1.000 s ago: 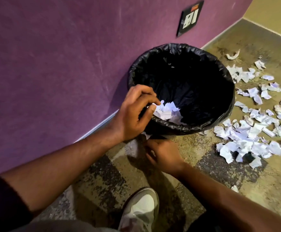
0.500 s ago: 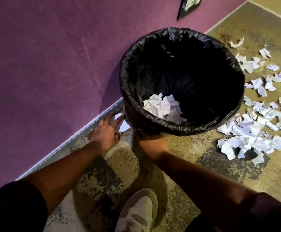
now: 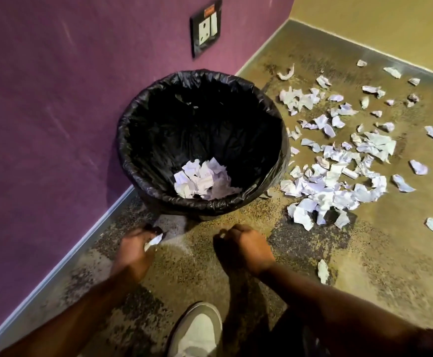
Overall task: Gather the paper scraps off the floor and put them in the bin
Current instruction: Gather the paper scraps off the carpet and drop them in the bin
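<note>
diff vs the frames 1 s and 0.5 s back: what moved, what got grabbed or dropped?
The left hand left the bin rim, reached to the floor by the wall, and now holds a paper scrap it picked up there. The right hand pulled back from the bin's base, fingers curled, a bit of white showing in them. Unchanged: the paper pile in the bin and the scattered scraps to the right.

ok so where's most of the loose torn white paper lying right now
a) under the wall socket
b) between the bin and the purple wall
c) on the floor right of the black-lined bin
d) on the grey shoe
c: the big spread of torn white paper scraps covers the floor to the right of the round black-lined bin, which holds only a small pile.
</note>
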{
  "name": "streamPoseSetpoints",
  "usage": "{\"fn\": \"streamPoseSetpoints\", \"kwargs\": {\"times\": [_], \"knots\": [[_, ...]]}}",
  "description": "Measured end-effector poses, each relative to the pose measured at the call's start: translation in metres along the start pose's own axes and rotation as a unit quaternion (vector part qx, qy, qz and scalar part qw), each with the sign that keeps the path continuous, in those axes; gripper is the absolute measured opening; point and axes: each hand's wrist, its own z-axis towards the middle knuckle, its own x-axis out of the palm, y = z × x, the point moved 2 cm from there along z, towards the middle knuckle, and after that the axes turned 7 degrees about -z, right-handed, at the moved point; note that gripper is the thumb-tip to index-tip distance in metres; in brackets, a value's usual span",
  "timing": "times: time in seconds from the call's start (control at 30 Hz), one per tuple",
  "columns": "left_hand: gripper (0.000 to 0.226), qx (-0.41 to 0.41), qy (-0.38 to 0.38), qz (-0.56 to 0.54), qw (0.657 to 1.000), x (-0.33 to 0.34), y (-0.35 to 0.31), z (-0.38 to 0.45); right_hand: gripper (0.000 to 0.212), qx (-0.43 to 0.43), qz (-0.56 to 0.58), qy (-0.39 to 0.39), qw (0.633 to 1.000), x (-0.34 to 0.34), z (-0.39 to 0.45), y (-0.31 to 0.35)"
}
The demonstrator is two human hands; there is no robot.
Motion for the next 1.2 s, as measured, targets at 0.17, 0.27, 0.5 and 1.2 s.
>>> {"fn": "streamPoseSetpoints", "kwargs": {"times": [0.17,0.27,0.5,1.2], "knots": [[0.026,0.133,-0.080,-0.152,0.976,-0.050,-0.043,-0.031,0.011,0.203,0.169,-0.111,0.958,-0.035,-0.020,-0.048],[0.020,0.238,-0.132,-0.173,0.947,-0.088,-0.088,-0.054,0.011,0.286,0.341,-0.183,0.877,-0.079,-0.030,-0.052],[0.008,0.383,-0.249,-0.185,0.870,-0.159,-0.175,-0.072,0.015,0.259,0.494,-0.382,0.737,-0.207,-0.035,-0.024],[0.013,0.461,0.082,0.085,0.879,-0.037,-0.374,0.032,0.017,-0.005,0.111,-0.192,0.975,-0.126,-0.064,-0.169]]}}
